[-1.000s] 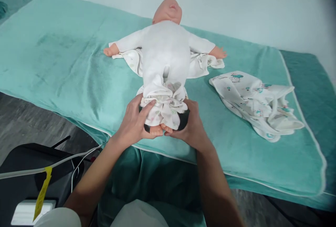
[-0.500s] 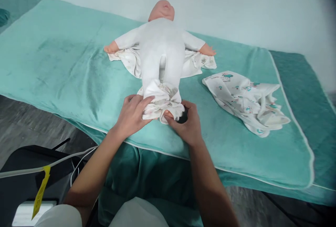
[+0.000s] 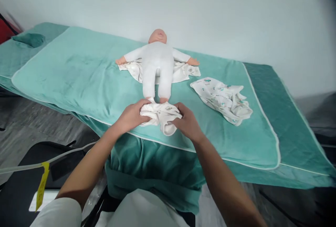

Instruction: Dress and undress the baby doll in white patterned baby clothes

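Observation:
A baby doll (image 3: 158, 59) in a white body lies on its back on the green bed cover, arms spread and head toward the wall. Under its arms and torso is a white patterned garment (image 3: 181, 73). Bunched white printed pants (image 3: 159, 111) are just below the doll's feet, clear of most of the legs. My left hand (image 3: 131, 116) grips their left side, thumb on top. Their right side is pinched in my right hand (image 3: 187, 120). Some fingertips of both hands are hidden in the cloth.
Another white printed garment (image 3: 223, 99) lies crumpled on the green cover (image 3: 91, 80) to the right. At the lower left are a black chair (image 3: 23, 171), a pale cable (image 3: 63, 153) and a yellow tag (image 3: 42, 186). A white wall stands behind the bed.
The pants have come down from the doll's lower legs, baring its feet, and both hands have moved with them toward the bed's front edge. The view has shifted to show more wall.

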`<state>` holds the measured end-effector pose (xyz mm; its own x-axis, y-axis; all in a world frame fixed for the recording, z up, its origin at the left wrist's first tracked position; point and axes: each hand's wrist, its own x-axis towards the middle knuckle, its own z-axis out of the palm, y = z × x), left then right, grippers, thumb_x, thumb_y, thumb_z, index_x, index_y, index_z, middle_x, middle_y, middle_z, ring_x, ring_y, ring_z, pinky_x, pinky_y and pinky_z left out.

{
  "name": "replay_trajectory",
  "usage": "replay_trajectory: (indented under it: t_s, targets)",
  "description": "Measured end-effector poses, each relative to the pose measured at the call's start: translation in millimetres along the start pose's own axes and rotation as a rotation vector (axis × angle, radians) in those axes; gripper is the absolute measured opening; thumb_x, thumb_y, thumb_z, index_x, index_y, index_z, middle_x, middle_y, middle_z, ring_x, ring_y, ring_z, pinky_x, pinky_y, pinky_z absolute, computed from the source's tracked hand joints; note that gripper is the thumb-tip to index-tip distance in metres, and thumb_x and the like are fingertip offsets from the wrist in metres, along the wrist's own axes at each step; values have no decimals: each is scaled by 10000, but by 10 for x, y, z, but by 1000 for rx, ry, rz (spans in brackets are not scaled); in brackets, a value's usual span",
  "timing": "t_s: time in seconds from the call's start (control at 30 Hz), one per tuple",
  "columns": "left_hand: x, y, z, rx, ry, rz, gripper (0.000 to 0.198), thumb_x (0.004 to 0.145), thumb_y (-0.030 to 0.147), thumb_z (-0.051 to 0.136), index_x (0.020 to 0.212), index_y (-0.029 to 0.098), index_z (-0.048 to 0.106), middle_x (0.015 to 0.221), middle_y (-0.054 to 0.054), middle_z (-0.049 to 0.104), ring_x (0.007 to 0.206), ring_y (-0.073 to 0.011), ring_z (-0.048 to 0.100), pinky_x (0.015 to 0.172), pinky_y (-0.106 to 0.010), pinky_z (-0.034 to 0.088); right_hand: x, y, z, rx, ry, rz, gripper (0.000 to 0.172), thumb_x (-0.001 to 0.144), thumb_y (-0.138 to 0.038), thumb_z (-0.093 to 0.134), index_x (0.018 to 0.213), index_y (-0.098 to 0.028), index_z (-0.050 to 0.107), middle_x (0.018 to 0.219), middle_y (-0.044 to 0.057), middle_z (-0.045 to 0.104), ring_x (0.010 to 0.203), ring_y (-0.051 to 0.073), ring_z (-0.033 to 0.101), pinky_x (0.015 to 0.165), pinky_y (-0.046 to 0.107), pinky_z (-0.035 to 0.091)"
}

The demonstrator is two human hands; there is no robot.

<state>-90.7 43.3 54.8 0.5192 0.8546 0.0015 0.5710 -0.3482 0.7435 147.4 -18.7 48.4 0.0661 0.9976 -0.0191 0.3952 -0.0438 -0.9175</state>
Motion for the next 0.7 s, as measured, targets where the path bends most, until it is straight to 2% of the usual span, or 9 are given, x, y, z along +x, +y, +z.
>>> replay_trajectory:
  t_s: [0.07,0.17,0.2,0.27,0.37,0.43,0.5,0.6,0.7]
  targets:
    - [-62,63,-196,-20,-151,76,546,792,331,768,1317,255,639,1305,-38,730,1070,-262,718,836,-319,544,-8,-132,-114,-43,-141,-42,228,700,-360,695,807,-218,551,723,-45,569,691,152,519,625,275,410]
    - [-154,176,-495,171,-420,217,524,762,378,807,1265,295,687,1169,-15,761,1000,-252,719,768,-277,510,-4,-329,-247,-284,-455,-132,263,710,-389,761,878,-234,631,756,-30,635,690,176,564,612,281,385]
    - [-180,219,-585,254,-476,247,531,739,382,826,1250,313,698,1122,-6,766,952,-246,721,730,-265,490,-1,-411,-274,-386,-551,-167,308,696,-429,807,889,-248,649,757,-23,652,682,188,573,598,284,366]
    - [-213,306,-743,351,-506,293,537,688,415,861,1201,341,719,1054,9,768,850,-228,716,669,-253,452,13,-617,-308,-595,-686,-230,392,632,-501,882,840,-266,649,724,-15,654,655,205,576,577,289,336]
    - [-207,428,-943,379,-422,359,435,669,529,857,1046,343,744,959,15,766,769,-217,700,656,-259,438,94,-1004,-360,-845,-744,-282,421,556,-462,945,734,-262,620,615,-28,574,588,189,532,576,289,315]
    - [-183,520,-1073,420,-320,406,381,709,600,806,959,321,736,874,0,745,769,-230,695,687,-275,449,191,-1255,-421,-858,-676,-345,390,572,-434,953,727,-255,642,576,-40,535,548,161,495,588,289,310]
    - [-171,648,-1206,476,-208,454,339,760,608,754,867,288,717,780,-12,699,771,-245,688,729,-299,460,290,-1471,-492,-761,-564,-429,411,609,-507,939,721,-244,644,569,-46,522,538,141,497,595,287,326]
    - [-219,914,-1384,534,-81,500,258,808,485,723,729,246,667,635,-4,578,737,-241,661,788,-333,460,334,-1767,-535,-612,-409,-528,467,650,-585,904,711,-221,618,611,-47,526,629,136,577,630,274,390]
    - [-338,1188,-1492,556,55,489,128,812,326,706,769,217,654,605,14,509,704,-210,616,816,-340,448,197,-2080,-470,-640,-403,-540,375,733,-455,877,708,-185,617,640,-58,504,733,125,619,713,268,441]
